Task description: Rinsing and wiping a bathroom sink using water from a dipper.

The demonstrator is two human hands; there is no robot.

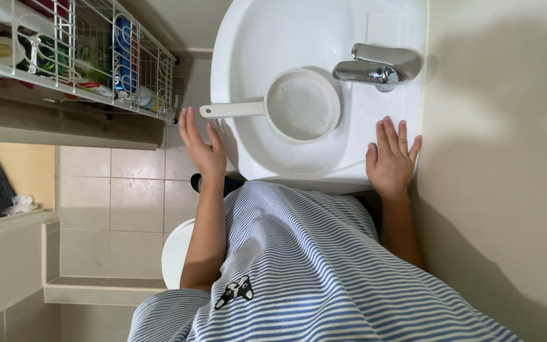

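Note:
A white washbasin (248,38) fills the top middle of the head view. In its bowl sits a round white dipper (303,104) holding some water, its long handle pointing left. A chrome tap (378,66) stands over the dipper's right side. My left hand (201,149) is open with fingers straight, at the basin's left edge just below the tip of the dipper's handle. My right hand (390,161) lies flat and open on the basin's rim, below the tap and next to the wall. Neither hand holds anything. My blue-and-white striped shirt (311,272) covers the lower middle.
A white wire rack (96,76) with bottles and tubes hangs at the top left. A beige wall (501,158) runs down the right. Pale floor tiles (115,202) lie at the left, with a round white object (175,253) beside my left arm and a low ledge (96,291).

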